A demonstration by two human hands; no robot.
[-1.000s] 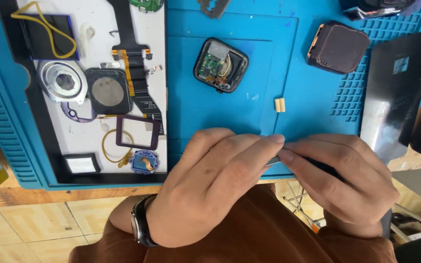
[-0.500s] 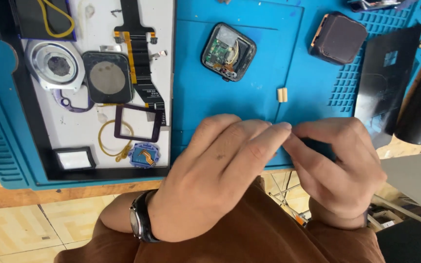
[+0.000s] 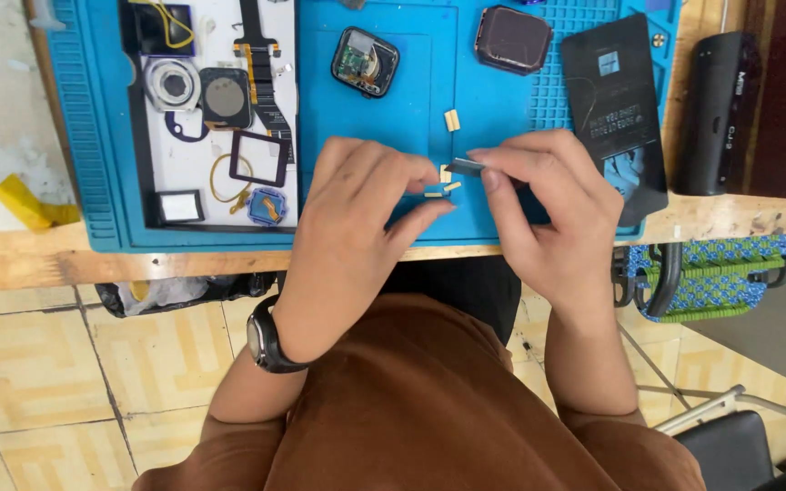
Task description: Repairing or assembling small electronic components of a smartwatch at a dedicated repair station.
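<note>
Mid-frame, over the blue mat point(image 3: 502, 100): your left hand point(image 3: 357, 218) pinches a tiny tan strip point(image 3: 433, 194); right hand point(image 3: 548, 214) fingers clamp a grey tool point(image 3: 468, 166). Prob. peeling/placing adhesive; next needs steady alignment.

A mat point(image 3: 502, 218) lies on the counter point(image 3: 47, 259), with a tray point(image 3: 184, 182) of small parts on its left part. An opened watch body point(image 3: 365, 61) lies at the mat's far middle, a screen point(image 3: 512, 39) to its right, and a flat panel point(image 3: 614, 105) at the mat's right edge. Both hands meet over the mat's near edge: left hand point(image 3: 352, 227), right hand point(image 3: 552, 214), small tabs point(image 3: 441, 182) between their fingers.
</note>
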